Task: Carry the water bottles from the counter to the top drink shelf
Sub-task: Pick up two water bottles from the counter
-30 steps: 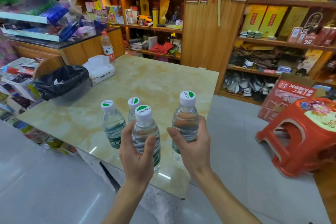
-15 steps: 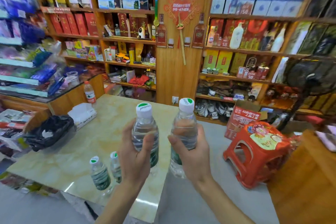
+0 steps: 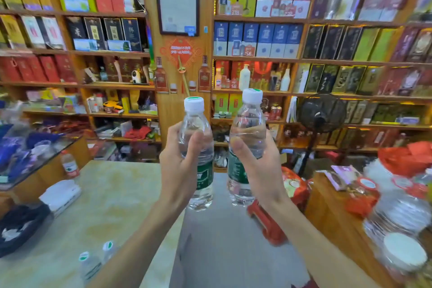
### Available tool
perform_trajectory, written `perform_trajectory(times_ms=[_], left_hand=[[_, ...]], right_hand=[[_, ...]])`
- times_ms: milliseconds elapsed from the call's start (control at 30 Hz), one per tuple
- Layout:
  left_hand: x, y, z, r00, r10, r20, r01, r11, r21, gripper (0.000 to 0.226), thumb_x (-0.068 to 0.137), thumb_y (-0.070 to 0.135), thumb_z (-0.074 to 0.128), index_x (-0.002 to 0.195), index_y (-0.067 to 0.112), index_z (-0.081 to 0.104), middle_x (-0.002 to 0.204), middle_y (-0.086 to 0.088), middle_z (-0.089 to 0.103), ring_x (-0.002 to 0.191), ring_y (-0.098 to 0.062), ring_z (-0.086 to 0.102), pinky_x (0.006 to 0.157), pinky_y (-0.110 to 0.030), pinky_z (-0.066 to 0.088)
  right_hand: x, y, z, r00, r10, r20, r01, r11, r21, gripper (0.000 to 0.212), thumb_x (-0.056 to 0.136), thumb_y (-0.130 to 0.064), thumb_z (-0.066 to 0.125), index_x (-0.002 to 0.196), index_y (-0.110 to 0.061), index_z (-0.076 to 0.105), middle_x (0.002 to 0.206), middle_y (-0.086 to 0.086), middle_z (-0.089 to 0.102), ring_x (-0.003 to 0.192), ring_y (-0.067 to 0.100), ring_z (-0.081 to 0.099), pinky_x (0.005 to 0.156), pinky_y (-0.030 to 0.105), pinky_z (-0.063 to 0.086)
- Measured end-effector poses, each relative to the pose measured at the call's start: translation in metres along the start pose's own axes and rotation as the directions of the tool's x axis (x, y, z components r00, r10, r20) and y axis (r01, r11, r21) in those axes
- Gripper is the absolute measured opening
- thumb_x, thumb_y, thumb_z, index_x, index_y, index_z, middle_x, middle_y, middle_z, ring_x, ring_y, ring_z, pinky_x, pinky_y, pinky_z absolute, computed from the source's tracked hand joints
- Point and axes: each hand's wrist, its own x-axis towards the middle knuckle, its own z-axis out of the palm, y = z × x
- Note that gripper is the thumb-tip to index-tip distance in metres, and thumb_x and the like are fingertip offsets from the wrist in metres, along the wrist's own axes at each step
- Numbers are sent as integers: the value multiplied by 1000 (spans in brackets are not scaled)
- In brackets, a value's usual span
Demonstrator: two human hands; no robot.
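Fingers (image 3: 201,138) of the left hand (image 3: 180,170) wrap tight round the waist of one bottle (image 3: 198,154), thumb across its front; the right hand (image 3: 259,166) clamps a second bottle (image 3: 247,138) the same way. Both stand upright, caps up, side by side and not quite touching, probably so that one trip moves two. Two more bottles (image 3: 90,264) wait on the tabletop (image 3: 112,194) below the left arm. Liquor shelves (image 3: 257,58) fill the wall ahead; I cannot tell which is the drink shelf.
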Motion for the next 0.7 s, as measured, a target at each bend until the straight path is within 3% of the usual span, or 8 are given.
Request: perform_trajectory(times_ms=[100, 233, 400, 467, 567, 633, 700], left_hand=[[8, 26, 25, 996, 0, 89, 4, 999, -43, 49, 103, 47, 55, 134, 10, 60, 98, 40, 73, 86, 7, 75, 72, -12, 56], [11, 51, 56, 970, -9, 244, 45, 989, -143, 51, 103, 50, 55, 137, 12, 58, 95, 19, 82, 86, -7, 81, 76, -22, 63], [5, 74, 94, 907, 11, 421, 100, 965, -242, 42, 103, 52, 54, 131, 21, 60, 103, 8, 82, 90, -11, 81, 83, -35, 67], [0, 82, 109, 868, 46, 495, 126, 943, -309, 41, 104, 54, 54, 131, 23, 61, 104, 15, 82, 93, -7, 80, 84, -31, 65], [-11, 98, 129, 800, 112, 590, 148, 915, -374, 36, 105, 55, 54, 129, 29, 61, 105, 35, 77, 99, 6, 74, 86, -18, 56], [-24, 110, 146, 732, 131, 668, 218, 884, -413, 23, 108, 50, 54, 122, 32, 62, 99, 36, 76, 95, 12, 72, 84, -14, 52], [-40, 126, 160, 658, 171, 733, 288, 843, -455, 19, 107, 46, 55, 116, 32, 63, 93, 27, 77, 88, 10, 70, 79, -10, 49]], right_hand=[[3, -25, -26, 998, -28, -61, 26, 999, -35, 58, 84, -67, 74, 127, -29, 67, 110, -27, 78, 107, -5, 73, 90, 10, 53], [-3, -53, -58, 990, -51, -133, 39, 995, -91, 66, 83, -58, 70, 128, -10, 66, 95, -36, 76, 97, -14, 70, 88, 5, 49], [-27, -79, -95, 958, -22, -285, -28, 985, -172, 60, 82, -67, 68, 122, -23, 67, 111, -16, 78, 104, -9, 71, 95, 16, 52], [-41, -90, -108, 935, -4, -356, -68, 979, -190, 58, 80, -73, 66, 122, -33, 66, 117, -17, 77, 108, -12, 69, 101, 23, 50], [-62, -106, -126, 884, -11, -468, -99, 973, -209, 62, 80, -83, 66, 123, -37, 67, 113, -25, 79, 108, -15, 69, 99, 20, 51], [-81, -115, -141, 834, -44, -550, -109, 964, -242, 71, 82, -80, 70, 133, -30, 69, 121, -23, 80, 118, -6, 71, 102, 22, 54], [-105, -127, -154, 777, -51, -628, -141, 958, -251, 75, 84, -76, 73, 137, -24, 69, 124, -18, 81, 120, -2, 72, 99, 19, 55]])
